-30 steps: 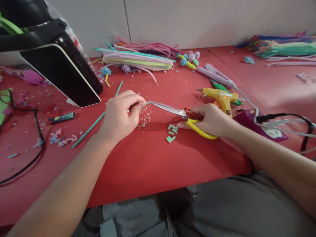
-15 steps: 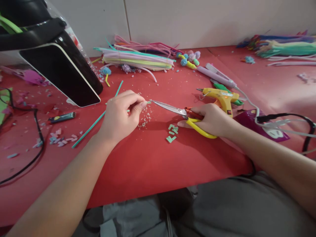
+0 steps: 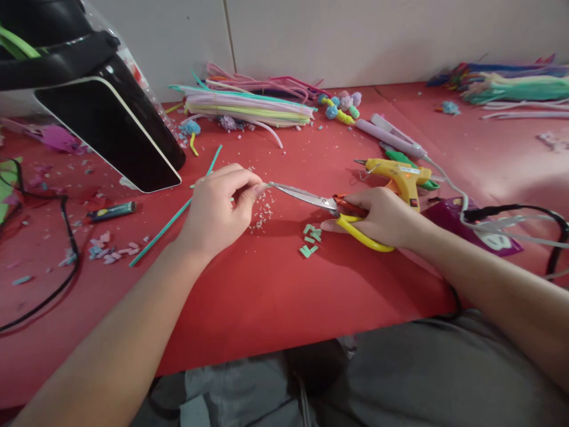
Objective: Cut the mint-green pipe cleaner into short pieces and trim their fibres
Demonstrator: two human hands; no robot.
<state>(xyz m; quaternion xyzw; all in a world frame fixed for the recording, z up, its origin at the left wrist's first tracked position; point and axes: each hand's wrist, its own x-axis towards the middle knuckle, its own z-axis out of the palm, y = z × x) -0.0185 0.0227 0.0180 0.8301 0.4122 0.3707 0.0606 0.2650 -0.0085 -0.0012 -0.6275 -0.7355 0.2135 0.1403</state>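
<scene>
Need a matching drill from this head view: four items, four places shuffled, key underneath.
1. red-and-yellow-handled metal scissors
2. yellow plastic glue gun
3. small pale-green cut strips
4. long thin teal stem

A. partly hidden by the left hand
B. in a loose cluster, left of the right thumb tip
C. held in the right hand
D. between the lilac hair straightener and the right hand

Pairs: 1-C, 2-D, 3-B, 4-A
</scene>
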